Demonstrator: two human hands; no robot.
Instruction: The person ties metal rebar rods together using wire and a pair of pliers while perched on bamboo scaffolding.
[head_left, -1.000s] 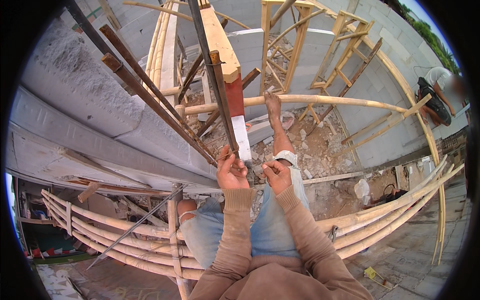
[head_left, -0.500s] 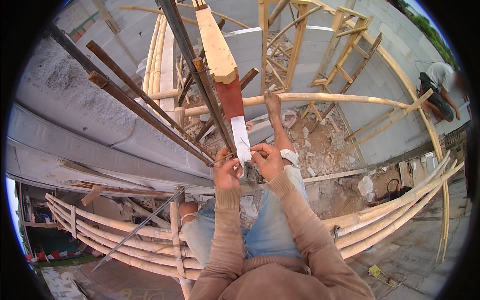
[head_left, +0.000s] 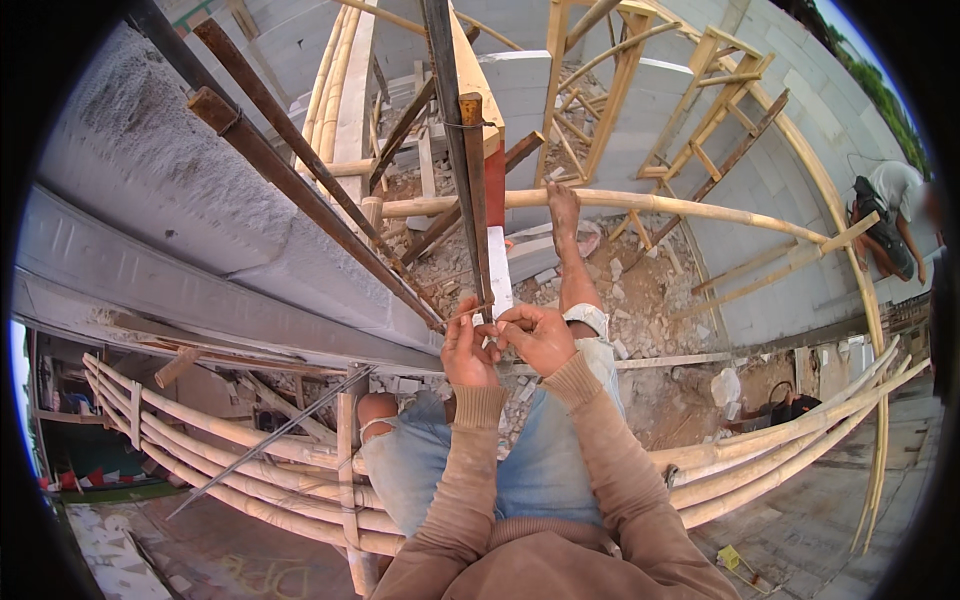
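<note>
Closer together now than half a second ago, the left hand (head_left: 468,355) and the right hand (head_left: 540,340) are held with their fingertips right beside each other. By these fingertips, at the low end of a long, dark, rusty steel bar (head_left: 476,200), a thin, brown metal wire (head_left: 482,307) is seen. By its look, the wire is light and can be bent, but it may be springy, and its ends may be sharp. It is best held near an end. The left fingers are curled and a little spread; whether the wire is pinched there cannot be told. The right thumb and first finger are pressed together; what is pinched is too small to be seen. Behind the bar, a flat white strip (head_left: 498,270) and a red board (head_left: 495,190) are partly hidden, below a pale yellow wooden beam (head_left: 490,100). To the left, slanting rusty bars (head_left: 300,191) are set beside a rough grey wall (head_left: 180,210). Farther ahead, a bare foot (head_left: 564,210) is rested on a round, tan bamboo pole (head_left: 680,207).
</note>
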